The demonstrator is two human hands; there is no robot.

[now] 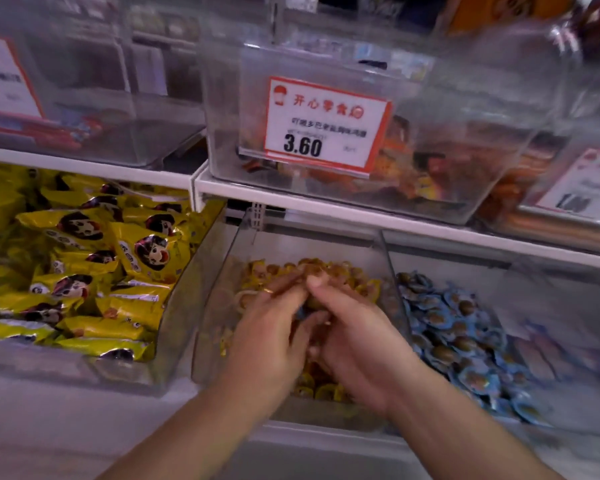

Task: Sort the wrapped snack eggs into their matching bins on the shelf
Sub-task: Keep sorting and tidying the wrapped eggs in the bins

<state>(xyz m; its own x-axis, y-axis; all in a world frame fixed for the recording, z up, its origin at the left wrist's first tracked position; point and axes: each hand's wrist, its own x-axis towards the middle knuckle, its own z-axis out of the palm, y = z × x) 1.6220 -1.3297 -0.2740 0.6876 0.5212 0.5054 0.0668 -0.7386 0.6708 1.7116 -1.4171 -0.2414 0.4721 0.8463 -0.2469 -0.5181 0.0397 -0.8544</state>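
Note:
Both my hands are down in the middle clear bin (219, 271), which holds yellow-wrapped snack eggs (340, 275). My left hand (271, 334) and my right hand (354, 337) are pressed close together, fingers curled, over the pile. A blue-wrapped egg (300, 311) peeks out between them; which hand holds it is blurred. The bin to the right holds several blue-wrapped snack eggs (458, 334).
Yellow snack packets (84, 265) fill the bin at the left. On the shelf above stands a clear bin (222, 161) with a red-framed price tag (326, 126) reading 3.60. More clear bins (84, 98) flank it. A white shelf edge (361, 213) runs overhead.

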